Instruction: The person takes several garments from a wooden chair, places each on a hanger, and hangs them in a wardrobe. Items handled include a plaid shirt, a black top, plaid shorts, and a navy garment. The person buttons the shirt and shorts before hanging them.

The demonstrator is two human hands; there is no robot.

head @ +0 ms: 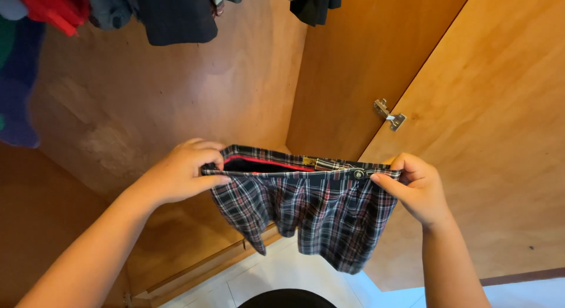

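Plaid skirt [312,211] hangs by its waistband edges, pinched in left hand [176,172] and right hand [421,190].

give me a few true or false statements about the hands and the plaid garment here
1. Both hands hold the plaid garment by its waistband. True.
2. The left hand is empty. False: it grips the waistband's left end.
3. The garment lies folded on a shelf. False: it hangs in the air between the hands.
4. The right hand pinches the band near a button. True.
5. Clothes hang above. True.
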